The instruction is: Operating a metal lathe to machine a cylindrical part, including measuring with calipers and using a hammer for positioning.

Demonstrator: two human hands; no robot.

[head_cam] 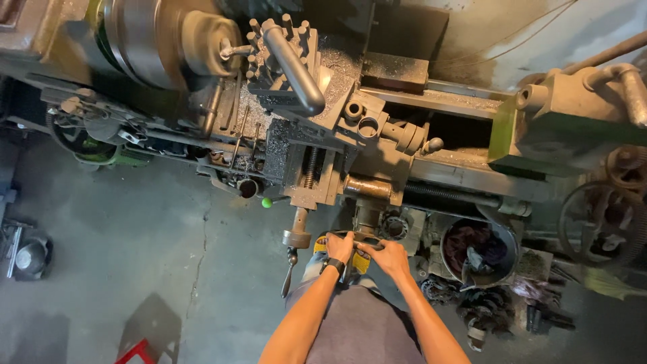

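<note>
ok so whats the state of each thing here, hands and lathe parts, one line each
left hand: closed on the handwheel
right hand: closed on the handwheel
handwheel: gripped by both hands, mostly hidden
chuck: too blurred to tell whether it is spinning
crank handle: hanging down, untouched
bucket: upright, holding rags
tailstock: well apart from the chuck

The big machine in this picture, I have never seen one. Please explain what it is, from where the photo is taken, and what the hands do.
It is a metal lathe, seen from a camera worn on the person's head, looking straight down. The left hand and right hand both rest on a handwheel at the front. At upper left is the round chuck. A bucket of rags stands on the concrete floor at right.
</note>
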